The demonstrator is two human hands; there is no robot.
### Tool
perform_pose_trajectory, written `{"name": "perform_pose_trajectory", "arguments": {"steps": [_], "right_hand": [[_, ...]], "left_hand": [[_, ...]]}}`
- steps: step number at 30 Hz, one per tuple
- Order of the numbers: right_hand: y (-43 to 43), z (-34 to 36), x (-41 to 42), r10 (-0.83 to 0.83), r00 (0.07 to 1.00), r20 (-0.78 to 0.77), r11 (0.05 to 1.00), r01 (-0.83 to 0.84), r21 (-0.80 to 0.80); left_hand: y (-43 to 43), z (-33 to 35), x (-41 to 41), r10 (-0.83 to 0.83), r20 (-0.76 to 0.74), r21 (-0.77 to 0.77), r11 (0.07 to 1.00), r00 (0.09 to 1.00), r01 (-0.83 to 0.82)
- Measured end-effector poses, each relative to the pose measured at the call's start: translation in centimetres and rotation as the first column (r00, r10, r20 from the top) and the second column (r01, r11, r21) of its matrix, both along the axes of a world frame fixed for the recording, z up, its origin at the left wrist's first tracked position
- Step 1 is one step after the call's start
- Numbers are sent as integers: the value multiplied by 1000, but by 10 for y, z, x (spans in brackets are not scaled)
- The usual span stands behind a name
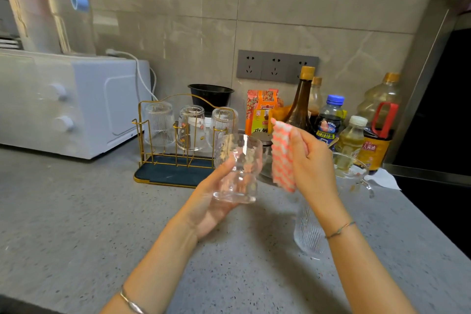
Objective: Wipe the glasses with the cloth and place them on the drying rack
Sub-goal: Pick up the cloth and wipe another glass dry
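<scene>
Left hand (212, 202) is curled round the waisted glass (238, 168), held above the worktop (76, 211) in front of the drying rack (175, 168). Right hand (314, 160) pinches the cloth (281, 158) just beside it. Risks: the one-handed grip could slip, and the right forearm could knock the ribbed glass (309, 231) below it. Count: three upturned glasses (160, 123) racked, one held, one on the worktop; one cloth.

Bare forearms (163, 257), uncovered down to the view's lower edge. Round the left wrist, a slim silver-coloured bangle (131, 302), smooth and shiny. Round the right wrist, a thin greenish cord bracelet (340, 229), sitting slightly aslant. Left hand (211, 201) and right hand (313, 160) bare, thumbnail on the right short and plain.
</scene>
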State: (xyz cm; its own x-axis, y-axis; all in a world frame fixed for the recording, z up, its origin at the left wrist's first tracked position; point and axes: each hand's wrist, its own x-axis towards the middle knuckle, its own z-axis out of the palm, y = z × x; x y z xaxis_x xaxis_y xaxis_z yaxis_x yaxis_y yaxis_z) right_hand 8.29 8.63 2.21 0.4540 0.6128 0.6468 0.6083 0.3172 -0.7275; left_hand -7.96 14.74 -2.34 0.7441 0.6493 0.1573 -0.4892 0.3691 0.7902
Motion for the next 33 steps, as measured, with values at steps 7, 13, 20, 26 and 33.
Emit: {"name": "perform_pose_trajectory", "arguments": {"steps": [7, 13, 20, 26, 33], "right_hand": [[2, 8, -6, 26, 996, 83, 1000, -28, 14], [-7, 6, -23, 440, 898, 12, 893, -437, -110], [-19, 12, -6, 473, 880, -42, 847, -467, -255], [-13, 1, -12, 361, 921, 150, 924, -331, -189], [-19, 1, -27, 393, 919, -33, 910, -394, -133]], "left_hand": [[-4, -1, 6, -76, -139, 37, 996, 987, 82], [0, -4, 4, 6, -140, 14, 1000, 990, -4], [0, -3, 2, -26, -71, -15, 1000, 997, 25], [-3, -2, 1, -45, -80, 3, 999, 996, 45], [-8, 1, -1, -66, -132, 49, 996, 989, 73]]}}
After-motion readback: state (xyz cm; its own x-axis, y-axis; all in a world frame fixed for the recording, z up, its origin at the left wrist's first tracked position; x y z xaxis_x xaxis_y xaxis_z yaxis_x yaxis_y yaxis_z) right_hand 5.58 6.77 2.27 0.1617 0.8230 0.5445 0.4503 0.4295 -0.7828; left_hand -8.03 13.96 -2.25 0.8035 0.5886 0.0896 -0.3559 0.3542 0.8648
